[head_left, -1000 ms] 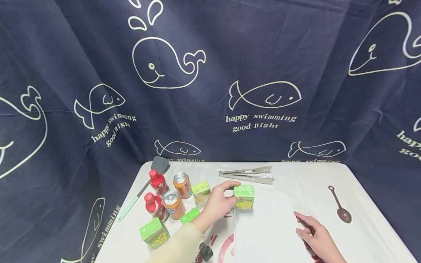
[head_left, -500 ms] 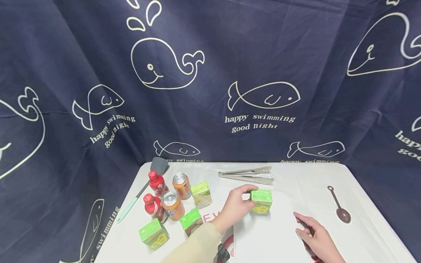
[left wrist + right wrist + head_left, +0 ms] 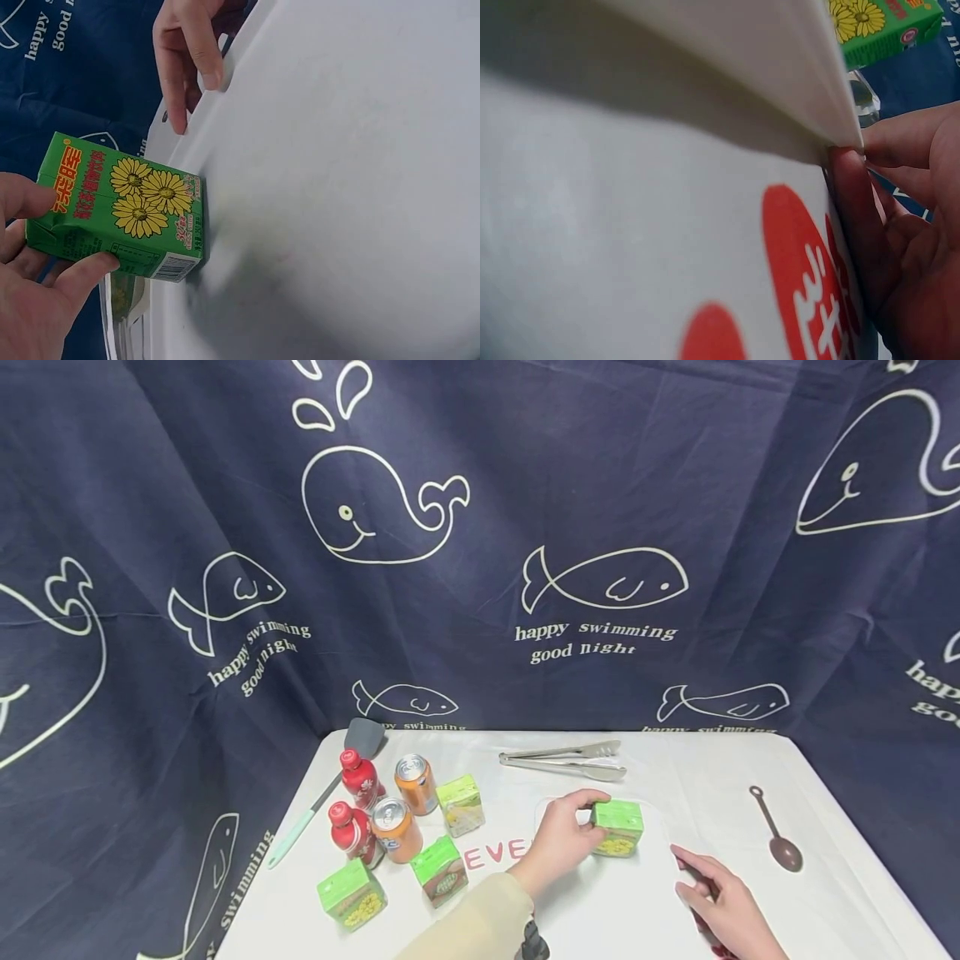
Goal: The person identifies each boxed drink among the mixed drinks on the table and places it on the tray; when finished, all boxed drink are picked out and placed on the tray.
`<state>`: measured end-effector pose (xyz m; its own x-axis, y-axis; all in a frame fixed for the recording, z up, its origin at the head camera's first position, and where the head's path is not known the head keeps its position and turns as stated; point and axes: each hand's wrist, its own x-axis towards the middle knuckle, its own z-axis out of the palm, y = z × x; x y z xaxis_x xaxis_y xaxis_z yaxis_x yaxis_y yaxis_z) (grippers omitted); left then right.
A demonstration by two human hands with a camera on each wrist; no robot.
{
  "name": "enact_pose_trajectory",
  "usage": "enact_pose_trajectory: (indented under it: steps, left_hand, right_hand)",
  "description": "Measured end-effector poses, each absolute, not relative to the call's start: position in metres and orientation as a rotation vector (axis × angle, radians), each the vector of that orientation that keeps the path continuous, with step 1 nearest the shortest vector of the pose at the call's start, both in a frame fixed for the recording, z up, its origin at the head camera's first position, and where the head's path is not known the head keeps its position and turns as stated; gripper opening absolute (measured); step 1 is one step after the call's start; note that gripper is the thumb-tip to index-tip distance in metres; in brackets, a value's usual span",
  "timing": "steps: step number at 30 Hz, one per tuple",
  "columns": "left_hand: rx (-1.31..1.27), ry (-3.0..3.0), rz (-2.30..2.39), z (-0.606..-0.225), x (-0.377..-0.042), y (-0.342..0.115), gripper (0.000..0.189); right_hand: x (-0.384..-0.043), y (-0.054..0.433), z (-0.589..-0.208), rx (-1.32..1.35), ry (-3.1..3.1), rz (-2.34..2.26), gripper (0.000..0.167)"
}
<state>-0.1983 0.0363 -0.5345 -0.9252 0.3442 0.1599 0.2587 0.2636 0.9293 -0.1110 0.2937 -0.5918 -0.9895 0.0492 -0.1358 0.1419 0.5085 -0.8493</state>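
Note:
My left hand (image 3: 564,839) grips a green drink carton (image 3: 618,829) with yellow chrysanthemums printed on it. In the left wrist view, thumb and fingers hold one end of the carton (image 3: 139,206), whose other end is at the surface of a white board (image 3: 352,150); whether it touches cannot be made out. My right hand (image 3: 726,897) pinches the right edge of that white board (image 3: 622,910). The right wrist view shows the board (image 3: 780,60) tilted up off the tablecloth, with the right fingers (image 3: 900,142) at its edge.
Left of the board stand two orange cans (image 3: 396,831), two red bottles (image 3: 352,831) and more cartons (image 3: 441,870). A spatula (image 3: 307,818) lies at the far left. Metal tongs (image 3: 562,760) lie behind the board, a brown spoon (image 3: 780,839) to the right.
My left hand has carried the green carton rightward and slightly nearer, further over the white board. The right hand stays at the board's edge.

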Motion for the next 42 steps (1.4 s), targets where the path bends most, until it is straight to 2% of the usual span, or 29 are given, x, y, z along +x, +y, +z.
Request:
enact_pose_trajectory:
  steps: [32, 42]
  left_hand:
    - [0.590, 2.425, 1.768, -0.5365, -0.1956, 0.0424, 0.045]
    - [0.709, 2.438, 1.684, -0.5369, -0.1954, 0.0374, 0.055]
  right_hand:
    - [-0.1116, 0.2919, -0.5902, 0.220, 2.599, -1.476, 0.057]
    - [-0.1114, 0.2919, -0.5909, 0.196, 2.638, -1.459, 0.056]
